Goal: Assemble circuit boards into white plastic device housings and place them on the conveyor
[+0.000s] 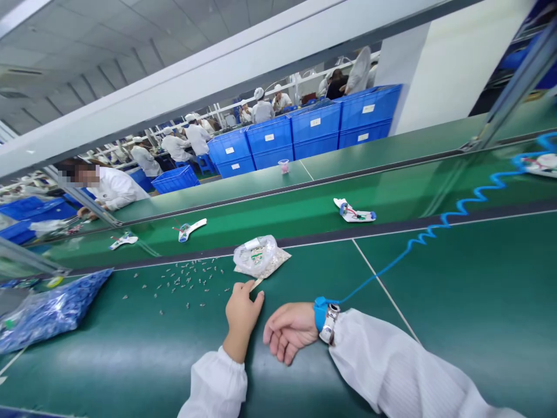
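Note:
My left hand (241,313) rests on the green bench (456,302) with its fingers curled. Thumb and forefinger pinch a thin tan strip (256,283) at the edge of a clear bag of small parts (256,255). My right hand (289,334) lies beside it, palm turned inward, fingers loosely bent and holding nothing. A blue wrist strap (321,313) with a metal buckle sits on the right wrist, and its coiled blue cord (439,223) runs off to the far right. Several tiny grey parts (183,278) lie scattered to the left of the bag.
A blue bag of parts (47,313) lies at the left edge. White pieces with wires (354,212) (191,229) (124,239) sit on the belt beyond. A small cup (284,165) and blue crates (313,130) stand further back. A seated person in white (113,188) works opposite.

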Motion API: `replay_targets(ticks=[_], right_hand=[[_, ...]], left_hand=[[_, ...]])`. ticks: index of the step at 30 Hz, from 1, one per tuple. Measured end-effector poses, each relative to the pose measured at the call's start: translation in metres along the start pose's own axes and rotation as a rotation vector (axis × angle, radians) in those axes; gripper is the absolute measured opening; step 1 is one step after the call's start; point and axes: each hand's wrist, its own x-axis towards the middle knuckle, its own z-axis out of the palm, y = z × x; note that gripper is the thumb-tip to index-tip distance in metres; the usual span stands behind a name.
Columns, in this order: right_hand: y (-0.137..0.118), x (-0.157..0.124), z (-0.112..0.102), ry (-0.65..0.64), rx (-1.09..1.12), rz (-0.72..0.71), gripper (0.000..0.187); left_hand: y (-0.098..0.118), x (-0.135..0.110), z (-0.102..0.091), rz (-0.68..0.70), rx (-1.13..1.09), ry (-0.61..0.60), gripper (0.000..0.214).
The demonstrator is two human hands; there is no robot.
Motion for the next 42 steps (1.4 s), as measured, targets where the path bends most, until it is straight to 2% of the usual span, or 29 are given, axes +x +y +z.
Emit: replay_targets(ticks=[9,18,32,37,42], right_hand=[[-0.003,-0.002,-0.004,0.011,0.037,-0.037,0.022],[-0.003,-0.008,-0.008,0.072,0.047,-0.154,0.020],[-0.006,-0.040,-0.027,0.193,0.057,-0.389,0.023],[-0.005,-0.043,-0.023,0.239,0.034,-0.387,0.023],[-0.005,-0.047,-0.017,0.299,0.013,-0.365,0.026]], left_hand=[[0.005,0.007,-0.004,-0.042,-0.012,-0.084,0.024],[0.003,0.011,-0.006,0.031,-0.046,-0.145,0.021],[0.004,0.014,0.000,0.026,-0.051,-0.144,0.023],[0.006,0.011,0.002,0.046,-0.155,-0.124,0.017],[0.004,0.007,0.006,0.054,-0.437,-0.110,0.015]])
